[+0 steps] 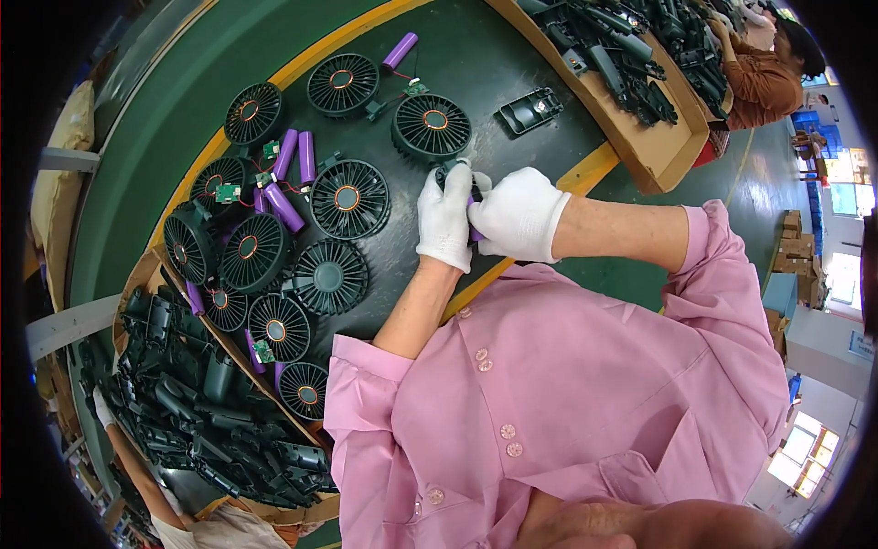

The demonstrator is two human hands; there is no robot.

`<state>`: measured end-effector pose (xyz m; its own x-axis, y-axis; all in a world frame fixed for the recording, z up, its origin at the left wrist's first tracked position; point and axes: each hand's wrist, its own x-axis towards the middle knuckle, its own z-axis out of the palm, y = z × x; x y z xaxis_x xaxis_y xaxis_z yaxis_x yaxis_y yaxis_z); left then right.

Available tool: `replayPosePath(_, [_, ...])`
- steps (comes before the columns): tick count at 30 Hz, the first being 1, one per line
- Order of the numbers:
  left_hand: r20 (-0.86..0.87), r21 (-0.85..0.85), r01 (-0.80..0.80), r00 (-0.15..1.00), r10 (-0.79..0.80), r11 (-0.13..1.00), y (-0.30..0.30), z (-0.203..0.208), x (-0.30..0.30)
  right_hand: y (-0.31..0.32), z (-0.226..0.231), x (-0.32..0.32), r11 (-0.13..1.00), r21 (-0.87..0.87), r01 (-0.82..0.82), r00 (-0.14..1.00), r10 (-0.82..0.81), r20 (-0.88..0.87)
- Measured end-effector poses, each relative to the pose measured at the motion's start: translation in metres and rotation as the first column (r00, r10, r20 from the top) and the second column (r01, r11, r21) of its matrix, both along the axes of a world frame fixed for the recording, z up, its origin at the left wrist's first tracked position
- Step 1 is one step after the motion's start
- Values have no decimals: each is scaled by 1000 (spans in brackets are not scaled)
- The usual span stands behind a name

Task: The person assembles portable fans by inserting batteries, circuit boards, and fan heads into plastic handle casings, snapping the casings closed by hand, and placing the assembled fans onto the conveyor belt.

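My left hand, in a white glove, is closed around a dark plastic part with a purple cylindrical battery beside it. From the right, my gloved right hand pinches the same battery; its fingertips meet the left hand's. Much of what lies between the hands is hidden. Just beyond them a round black fan head lies on the dark green table, close to the left fingertips. A small green circuit board with wires sits behind it, near another purple battery. A black plastic housing rests farther right.
Several black fan heads with purple batteries and circuit boards crowd the table's left side. A cardboard box of black plastic parts stands at lower left, another cardboard box at upper right. Co-workers sit at both ends.
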<state>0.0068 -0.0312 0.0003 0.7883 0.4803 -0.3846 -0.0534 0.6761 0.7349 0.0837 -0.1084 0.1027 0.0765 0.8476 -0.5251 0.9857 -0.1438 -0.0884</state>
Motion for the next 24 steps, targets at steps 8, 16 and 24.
replayPosePath(8, [2, -112, -5, 1000, 5, 994, 1, 9, -3, -7, 9, 27, 992, -64, 105, 898, -122, -422])
replayPosePath(16, [-24, -169, 6, 1000, -10, 986, 1, 22, -6, -17, -6, 25, 907, -54, 418, 859, -414, -301])
replayPosePath(24, [-8, -132, -9, 1000, 8, 991, 2, 14, -3, -7, -12, 28, 873, -97, 478, 813, -482, -327])
